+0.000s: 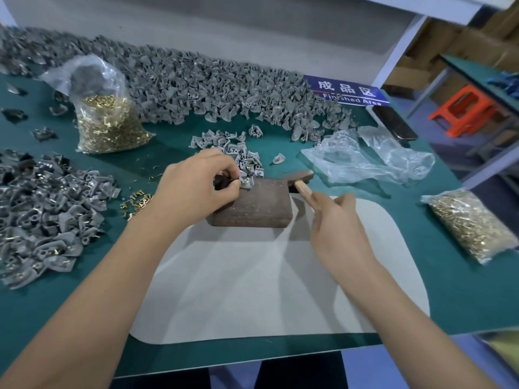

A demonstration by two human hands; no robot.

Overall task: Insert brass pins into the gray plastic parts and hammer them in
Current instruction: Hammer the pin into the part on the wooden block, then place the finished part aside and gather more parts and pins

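My left hand [196, 183] pinches a gray plastic part [247, 181] with a brass pin in it, holding it on the far left corner of a rusty brown metal block [252, 204]. My right hand [337, 228] grips the wooden handle of a small hammer [302, 178], whose head lies just right of the block's far edge. A small heap of gray parts with pins [238, 153] sits right behind the block. Loose brass pins [137, 202] lie to the left of my left wrist.
A huge pile of gray parts [196, 80] spans the back of the green table [463, 290]. More parts [42, 214] are heaped at left. Bags of brass pins stand at back left [109, 124] and right [471, 226]. Crumpled plastic bag [365, 158], phone [393, 122], blue sign [348, 91], white mat [252, 290].
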